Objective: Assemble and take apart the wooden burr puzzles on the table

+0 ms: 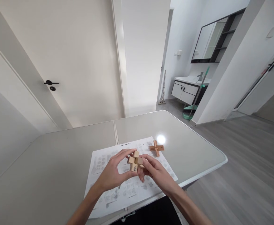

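A light wooden interlocking puzzle (134, 161) with a "3" on one block end is held between both hands above a printed sheet. My left hand (113, 172) grips it from the left, index finger at the top and thumb at the bottom. On the right side, my right hand (154, 170) closes its fingers on the same puzzle; part of those fingertips is hidden behind the blocks. The printed sheet (99, 184) with grey diagrams lies flat on the table beneath. A darker brown cross-shaped wooden puzzle (156, 148) rests at the sheet's upper right edge.
The grey table (57, 168) has a rounded, pale edge at the right and a seam across it. Behind it stands a white door (85, 62). A washbasin cabinet (186, 90), a mop (163, 90) and a green dustpan (188, 112) are farther back.
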The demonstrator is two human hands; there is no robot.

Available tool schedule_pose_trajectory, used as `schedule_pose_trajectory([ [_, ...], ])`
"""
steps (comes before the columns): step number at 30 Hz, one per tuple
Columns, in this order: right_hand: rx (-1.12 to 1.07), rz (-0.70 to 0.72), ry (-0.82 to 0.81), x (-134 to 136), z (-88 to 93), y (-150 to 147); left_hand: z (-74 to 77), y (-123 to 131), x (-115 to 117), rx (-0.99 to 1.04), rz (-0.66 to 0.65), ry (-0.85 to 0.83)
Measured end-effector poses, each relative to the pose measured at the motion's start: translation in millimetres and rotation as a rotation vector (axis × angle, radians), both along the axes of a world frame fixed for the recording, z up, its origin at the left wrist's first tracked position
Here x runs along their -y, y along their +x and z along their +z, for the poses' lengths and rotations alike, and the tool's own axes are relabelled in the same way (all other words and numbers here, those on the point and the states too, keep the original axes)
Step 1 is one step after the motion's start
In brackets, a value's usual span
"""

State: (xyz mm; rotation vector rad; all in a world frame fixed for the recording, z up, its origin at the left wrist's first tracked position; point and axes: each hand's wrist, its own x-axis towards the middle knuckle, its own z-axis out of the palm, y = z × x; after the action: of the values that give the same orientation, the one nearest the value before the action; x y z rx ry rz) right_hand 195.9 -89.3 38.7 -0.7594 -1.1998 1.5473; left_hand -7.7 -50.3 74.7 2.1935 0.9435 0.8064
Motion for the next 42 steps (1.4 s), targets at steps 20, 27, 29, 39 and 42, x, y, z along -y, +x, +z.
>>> schedule_pose_trajectory([
  [20,0.001,-0.291,0.218,8.5,-16.6,-11.0,-7.5,47.5,31.4,0.322,0.163,-0.363],
  [27,0.040,-0.364,0.200,11.8,-19.7,-7.8,-1.7,51.3,32.0,0.445,0.148,-0.768],
  [29,0.039,-0.378,0.186,12.1,-21.6,-6.9,3.9,51.5,33.3,0.442,0.142,-0.825],
  [39,0.013,-0.349,0.225,9.5,-34.1,-2.9,8.0,50.5,35.8,0.456,0.115,-0.889],
  [42,0.007,-0.317,0.220,10.7,-31.5,-2.9,4.9,48.8,35.8,0.367,0.109,-0.727],
])
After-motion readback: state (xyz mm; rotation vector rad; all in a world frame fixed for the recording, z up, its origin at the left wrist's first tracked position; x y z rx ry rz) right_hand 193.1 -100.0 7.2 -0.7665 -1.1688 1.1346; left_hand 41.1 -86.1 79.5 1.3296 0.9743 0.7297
